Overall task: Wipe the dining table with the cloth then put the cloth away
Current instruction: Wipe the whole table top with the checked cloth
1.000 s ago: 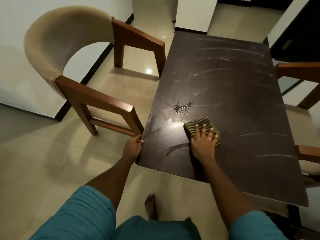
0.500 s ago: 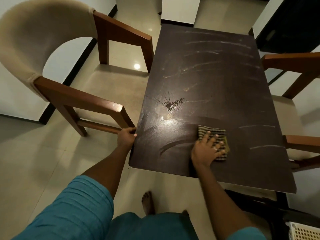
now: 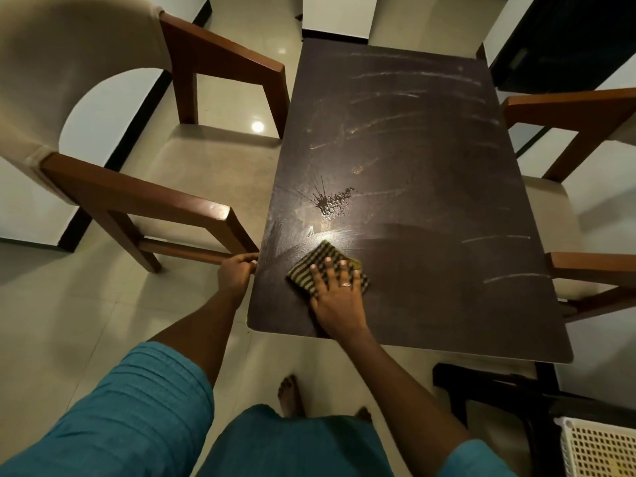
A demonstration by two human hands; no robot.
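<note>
A dark brown dining table stretches away from me, streaked with pale wipe marks. A striped green-and-dark cloth lies flat near the table's front left corner. My right hand presses down on the cloth with fingers spread, covering its near half. My left hand grips the table's left edge beside the corner. A small splash of liquid droplets sits on the tabletop just beyond the cloth.
A beige upholstered chair with wooden arms stands close to the table's left side. Another wooden-armed chair is at the right. A white perforated basket sits on the floor at the lower right. My bare foot is below the table's front edge.
My right hand has slid the cloth leftward across the near part of the table, toward the front left corner. My left hand stays on the table's left edge.
</note>
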